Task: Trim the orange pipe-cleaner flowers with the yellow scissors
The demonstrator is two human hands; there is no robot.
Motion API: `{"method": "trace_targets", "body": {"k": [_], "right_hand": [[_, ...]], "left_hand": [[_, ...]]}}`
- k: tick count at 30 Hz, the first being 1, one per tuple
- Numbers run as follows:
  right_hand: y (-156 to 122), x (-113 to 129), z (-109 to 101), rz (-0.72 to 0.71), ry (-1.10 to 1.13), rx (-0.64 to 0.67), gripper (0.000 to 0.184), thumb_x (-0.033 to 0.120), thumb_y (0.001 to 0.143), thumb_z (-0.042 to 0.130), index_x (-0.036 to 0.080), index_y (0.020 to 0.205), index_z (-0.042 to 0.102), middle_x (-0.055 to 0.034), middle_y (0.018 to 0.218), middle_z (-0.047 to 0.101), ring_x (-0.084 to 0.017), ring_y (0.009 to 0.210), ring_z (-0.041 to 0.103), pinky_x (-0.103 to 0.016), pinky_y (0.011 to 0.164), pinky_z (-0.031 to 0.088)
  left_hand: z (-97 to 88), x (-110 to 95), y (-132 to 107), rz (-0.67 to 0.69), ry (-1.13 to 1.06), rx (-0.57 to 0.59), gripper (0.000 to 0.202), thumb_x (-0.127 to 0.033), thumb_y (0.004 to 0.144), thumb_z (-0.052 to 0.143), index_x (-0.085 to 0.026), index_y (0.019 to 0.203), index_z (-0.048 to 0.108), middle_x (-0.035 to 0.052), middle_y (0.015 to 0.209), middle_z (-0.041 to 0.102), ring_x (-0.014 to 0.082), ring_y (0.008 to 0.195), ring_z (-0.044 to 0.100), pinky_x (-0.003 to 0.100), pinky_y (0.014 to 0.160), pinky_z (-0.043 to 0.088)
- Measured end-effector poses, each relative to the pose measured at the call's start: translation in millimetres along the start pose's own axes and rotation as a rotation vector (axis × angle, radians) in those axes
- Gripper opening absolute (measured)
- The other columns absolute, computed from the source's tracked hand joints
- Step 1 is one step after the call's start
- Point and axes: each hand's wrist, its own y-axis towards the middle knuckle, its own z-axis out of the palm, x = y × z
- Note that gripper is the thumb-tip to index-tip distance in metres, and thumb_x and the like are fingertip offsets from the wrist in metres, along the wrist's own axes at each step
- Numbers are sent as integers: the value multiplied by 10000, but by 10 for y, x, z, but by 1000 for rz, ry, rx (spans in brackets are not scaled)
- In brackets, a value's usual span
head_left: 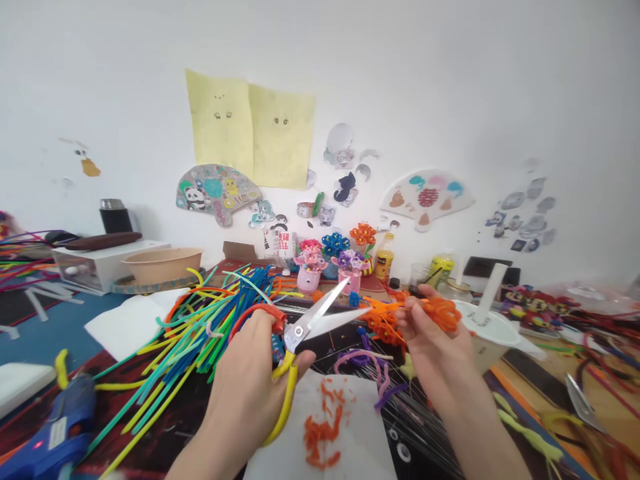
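My left hand [245, 383] grips a pair of scissors [310, 325] with one red and one yellow handle loop. The blades stand apart and point up to the right. In my right hand [443, 360] an orange pipe-cleaner flower [443, 312] is pinched between thumb and fingers, its petals at the right. More orange pipe-cleaner pieces [385, 330] lie just left of that hand. Below and between both hands is a white paper sheet [275, 433] scattered with orange clippings [317, 433].
Bundled coloured pipe cleaners [200, 327] spread at the left, near a blue glue gun [65, 420]. Small pots of pipe-cleaner flowers [310, 267] stand by the wall. At the right are a white lid [485, 327], a phone [537, 377] and another pair of scissors [583, 400].
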Motion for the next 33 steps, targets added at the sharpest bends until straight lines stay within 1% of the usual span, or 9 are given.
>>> {"method": "trace_targets", "body": {"k": [3,9,11,15,18,24,27,31,33], "right_hand": [[-12,22,9,-2,27,15,343,241,679,821,276,982,663,23,798,637,-122,685,605,-259,663,520],[-58,60,28,-19,10,53,276,254,699,808,285,936,670,22,777,603,-128,712,580,-272,706,510],[-68,67,27,-27,0,60,263,271,711,798,293,939,668,20,787,595,-133,713,575,-285,715,509],[-80,67,24,-24,15,76,306,280,720,794,318,996,668,19,813,591,-131,753,578,-278,732,509],[-75,62,19,-18,41,57,301,276,708,806,316,980,683,20,806,593,-126,754,576,-270,722,514],[-59,78,23,51,150,16,329,249,657,847,295,948,701,38,800,593,-86,765,573,-169,701,518],[-55,89,19,80,197,5,323,233,650,852,284,933,705,35,794,591,-80,753,574,-153,693,524],[-45,87,1,97,202,32,290,245,672,838,298,923,702,32,799,589,-88,737,574,-185,686,537],[-42,86,1,103,208,21,287,253,662,843,294,910,704,27,796,584,-92,724,571,-193,669,541]], "left_hand": [[22,30,-12,65,171,4,274,-496,797,537,-243,825,436,21,726,583,265,696,586,334,606,412],[110,30,-60,158,282,33,241,-467,839,507,-240,782,448,32,720,616,252,667,614,314,577,419],[123,44,-71,161,285,43,229,-459,852,482,-241,787,451,29,720,628,244,655,620,303,566,415],[131,71,-72,173,263,49,194,-429,849,487,-250,789,443,8,718,646,214,625,626,273,544,393],[135,82,-67,198,255,46,180,-409,844,503,-255,781,435,-14,700,649,202,593,626,262,527,378],[142,93,-69,254,249,11,186,-402,833,527,-256,765,435,-33,646,626,197,559,624,253,504,349],[132,81,-68,243,205,43,177,-400,820,550,-256,786,452,-42,637,615,188,551,617,243,504,343],[123,59,-69,189,156,117,178,-397,821,549,-257,777,448,-48,655,616,181,562,614,238,521,340],[123,51,-70,166,134,156,181,-399,823,541,-256,769,443,-48,666,615,178,566,610,238,531,335]]}}
